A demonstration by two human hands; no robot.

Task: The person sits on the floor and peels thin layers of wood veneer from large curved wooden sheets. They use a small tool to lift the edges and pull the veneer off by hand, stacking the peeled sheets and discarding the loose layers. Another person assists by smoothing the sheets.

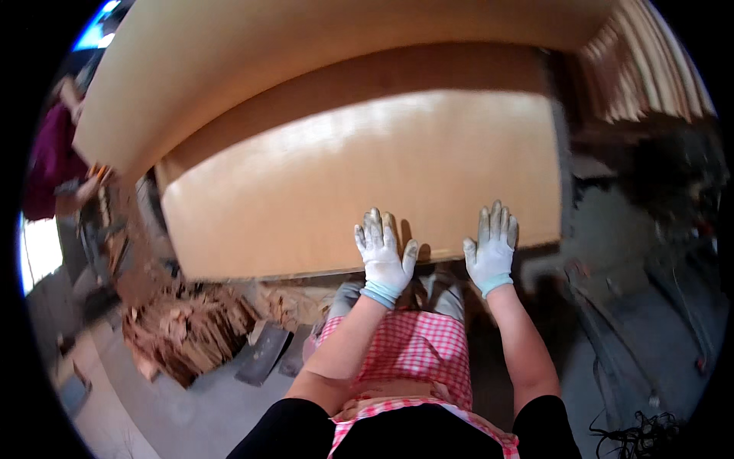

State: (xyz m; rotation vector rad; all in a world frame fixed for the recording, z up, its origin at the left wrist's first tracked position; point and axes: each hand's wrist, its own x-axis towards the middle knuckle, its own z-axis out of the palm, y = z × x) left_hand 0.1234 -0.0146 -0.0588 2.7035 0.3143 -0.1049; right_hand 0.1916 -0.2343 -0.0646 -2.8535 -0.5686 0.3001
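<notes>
A wide, smooth, light-brown wood sheet [359, 176] lies flat in front of me, light shining along its far part. My left hand [386, 256], in a white work glove with soiled fingertips, is over its near edge with the fingers stretched out. To the right, my right hand [492, 249], gloved alike, is over the same edge, fingers straight and palm down. Both hands are open and hold nothing. A shadow shows beside the left hand; whether either palm touches the sheet I cannot tell. Beyond, a second large sheet [306, 46] rises and curves over the flat one.
At the far left a person in a dark red top [53, 161] stands by the raised sheet, a hand [95, 180] near its corner. Torn brown veneer scraps [187, 329] are heaped at lower left. Several stacked sheets [642, 65] stand at far right. Tangled black cables [638, 437] lie on the floor.
</notes>
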